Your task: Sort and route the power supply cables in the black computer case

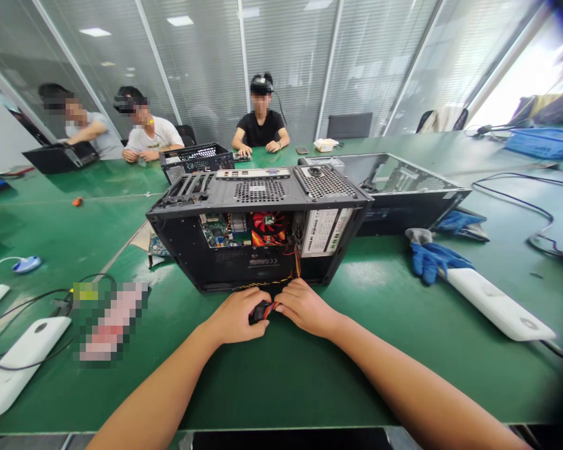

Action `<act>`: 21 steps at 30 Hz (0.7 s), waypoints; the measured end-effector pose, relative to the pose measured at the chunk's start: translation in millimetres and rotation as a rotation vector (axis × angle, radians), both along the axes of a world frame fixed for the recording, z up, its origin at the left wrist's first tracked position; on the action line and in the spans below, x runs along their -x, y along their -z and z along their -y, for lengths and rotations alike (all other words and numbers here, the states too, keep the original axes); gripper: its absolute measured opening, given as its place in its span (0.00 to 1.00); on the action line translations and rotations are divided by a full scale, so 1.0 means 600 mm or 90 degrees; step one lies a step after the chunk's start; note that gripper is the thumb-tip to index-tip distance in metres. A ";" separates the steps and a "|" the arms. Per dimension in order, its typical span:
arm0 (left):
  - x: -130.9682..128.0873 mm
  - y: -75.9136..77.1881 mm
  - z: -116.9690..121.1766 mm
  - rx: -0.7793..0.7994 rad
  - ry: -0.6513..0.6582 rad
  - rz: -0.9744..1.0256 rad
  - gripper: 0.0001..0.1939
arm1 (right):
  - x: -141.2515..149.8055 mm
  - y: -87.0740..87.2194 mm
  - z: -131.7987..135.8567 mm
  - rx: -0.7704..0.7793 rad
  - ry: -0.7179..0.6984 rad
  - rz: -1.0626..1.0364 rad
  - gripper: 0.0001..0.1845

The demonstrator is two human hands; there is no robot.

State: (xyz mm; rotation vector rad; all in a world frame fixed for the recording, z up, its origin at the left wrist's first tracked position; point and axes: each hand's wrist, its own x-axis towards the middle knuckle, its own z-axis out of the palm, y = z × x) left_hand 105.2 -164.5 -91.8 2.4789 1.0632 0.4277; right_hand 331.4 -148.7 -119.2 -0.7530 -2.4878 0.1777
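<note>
Before me a black computer case (pixel 258 265) lies with its side open and its vented back panel facing up. A red cooling fan (pixel 268 222), a green circuit board (pixel 216 234) and a labelled power supply (pixel 326 232) show inside. My left hand (pixel 241 312) is closed around a black bundle of power cables (pixel 259 312) just in front of the case. The fingers of my right hand (pixel 304 306) pinch the coloured wires (pixel 273 307) of that same bundle. Yellow and black wires run from the hands up into the case. The bundle's connector ends are mostly hidden by my fingers.
Blue gloves (pixel 438 259) and a white power strip (pixel 500 304) lie to the right, another white power strip (pixel 25 362) to the left. A second case (pixel 403 209) stands behind on the green table (pixel 338 381). Several people sit across; a person's hand shows at the right edge.
</note>
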 end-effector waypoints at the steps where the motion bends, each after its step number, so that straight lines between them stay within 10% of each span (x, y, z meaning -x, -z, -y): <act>1: 0.000 0.002 -0.001 -0.005 -0.005 -0.004 0.16 | 0.001 -0.001 -0.001 0.008 0.000 0.003 0.17; 21: -0.001 0.005 0.004 -0.048 -0.006 -0.075 0.18 | -0.002 0.008 0.001 0.032 0.016 -0.071 0.11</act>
